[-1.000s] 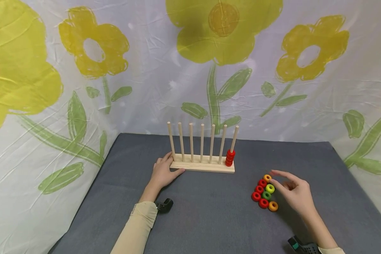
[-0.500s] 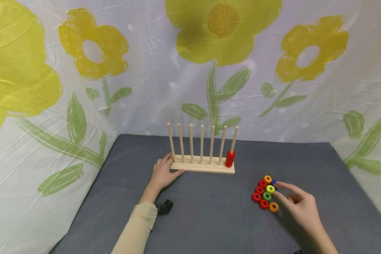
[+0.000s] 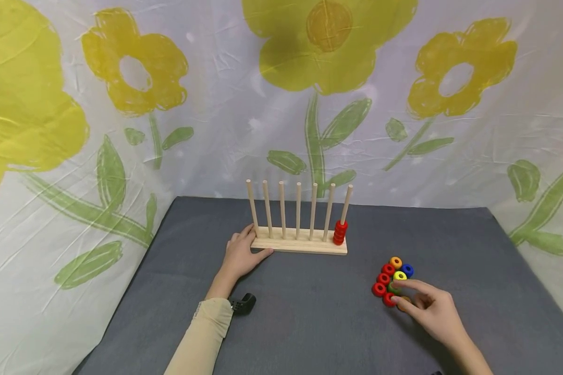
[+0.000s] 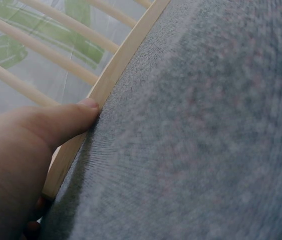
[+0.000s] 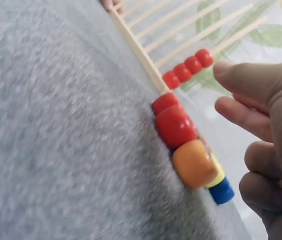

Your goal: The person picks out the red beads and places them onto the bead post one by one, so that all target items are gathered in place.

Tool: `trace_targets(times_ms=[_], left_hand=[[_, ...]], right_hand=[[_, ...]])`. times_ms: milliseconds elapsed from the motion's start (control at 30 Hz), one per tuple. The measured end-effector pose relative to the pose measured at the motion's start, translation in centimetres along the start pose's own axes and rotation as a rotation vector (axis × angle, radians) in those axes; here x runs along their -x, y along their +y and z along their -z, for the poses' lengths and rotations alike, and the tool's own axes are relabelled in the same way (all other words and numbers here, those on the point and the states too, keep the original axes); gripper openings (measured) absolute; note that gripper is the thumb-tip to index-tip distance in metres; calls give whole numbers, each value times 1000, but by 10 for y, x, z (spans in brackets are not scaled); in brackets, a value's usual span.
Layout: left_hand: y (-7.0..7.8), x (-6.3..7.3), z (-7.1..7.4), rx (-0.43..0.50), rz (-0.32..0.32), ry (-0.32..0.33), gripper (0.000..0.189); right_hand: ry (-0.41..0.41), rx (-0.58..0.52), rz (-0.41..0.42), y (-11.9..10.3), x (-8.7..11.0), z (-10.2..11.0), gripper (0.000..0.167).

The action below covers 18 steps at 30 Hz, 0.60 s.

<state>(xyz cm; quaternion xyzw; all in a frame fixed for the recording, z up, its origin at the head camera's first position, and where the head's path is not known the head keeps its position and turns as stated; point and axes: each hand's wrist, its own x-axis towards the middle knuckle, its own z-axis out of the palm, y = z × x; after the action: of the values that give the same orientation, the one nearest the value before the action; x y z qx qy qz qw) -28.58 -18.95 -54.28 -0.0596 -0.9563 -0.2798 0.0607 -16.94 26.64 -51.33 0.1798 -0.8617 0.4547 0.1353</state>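
Observation:
A wooden peg stand (image 3: 305, 246) with several upright pegs stands at the back of the table. Several red beads (image 3: 340, 233) are stacked on its rightmost peg. My left hand (image 3: 240, 256) grips the stand's left end, with its thumb (image 4: 75, 119) along the front edge of the base. To the right, my right hand (image 3: 432, 308) hovers over a cluster of loose beads, thumb and index finger apart with nothing between them. The cluster has red beads (image 3: 379, 289), a yellow bead (image 3: 400, 276), a blue bead (image 3: 407, 270) and an orange bead (image 5: 195, 164); fingers partly hide a green one.
A dark grey cloth (image 3: 305, 317) covers the table. Behind it hangs a white backdrop (image 3: 225, 130) printed with yellow flowers. The loose beads lie to the right of the stand and nearer the front.
My right hand has moved from the cluster's far side toward its near side, uncovering the blue bead and covering part of the green and near orange ones. My left hand stays on the stand.

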Motion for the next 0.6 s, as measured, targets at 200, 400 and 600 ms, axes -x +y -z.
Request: trace_targets(times_ms=[200, 400, 600], left_hand=[[1, 0, 0, -5, -4, 1, 85], [0, 0, 1, -2, -2, -2, 85], [1, 1, 1, 3, -2, 0, 83]], right_hand=[[-32, 7, -12, 7, 4, -1, 35], [-44, 27, 22, 13, 4, -1, 37], [-41, 44, 26, 16, 4, -1, 39]])
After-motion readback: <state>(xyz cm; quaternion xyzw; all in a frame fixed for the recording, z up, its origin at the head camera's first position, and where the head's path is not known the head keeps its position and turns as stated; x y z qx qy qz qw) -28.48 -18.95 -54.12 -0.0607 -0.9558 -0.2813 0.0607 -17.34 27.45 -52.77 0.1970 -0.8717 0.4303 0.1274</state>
